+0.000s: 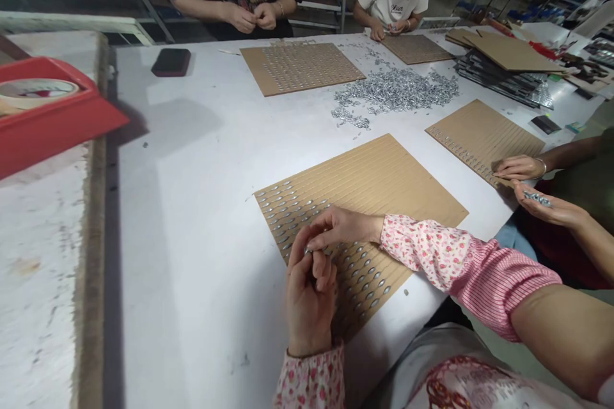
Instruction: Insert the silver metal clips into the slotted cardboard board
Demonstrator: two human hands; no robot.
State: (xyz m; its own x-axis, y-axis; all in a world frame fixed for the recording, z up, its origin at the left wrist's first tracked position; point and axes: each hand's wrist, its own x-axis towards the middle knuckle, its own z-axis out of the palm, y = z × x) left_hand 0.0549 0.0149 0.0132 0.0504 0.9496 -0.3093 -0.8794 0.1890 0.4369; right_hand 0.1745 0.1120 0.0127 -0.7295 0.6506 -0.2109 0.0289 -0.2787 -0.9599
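Observation:
My left hand (311, 297), palm up with its fingers curled, is closed at the near left part of a brown grooved board (384, 185). My right hand (345, 225) reaches over the board, and its fingertips pinch together against the left thumb and forefinger. A small silver oval piece (307, 250) glints where the fingertips of both hands meet. Whatever else lies inside the curled left fingers is hidden. Rows of similar silver pieces (369, 278) sit along the board's left and near side; its far right part shows bare grooves.
A loose heap of silver pieces (398, 89) lies beyond the board. Co-workers handle other boards (480, 134) at the right and far side. A phone (171, 62), a red tray (57, 134) and stacked boards (513, 54) stand around the white table (192, 160).

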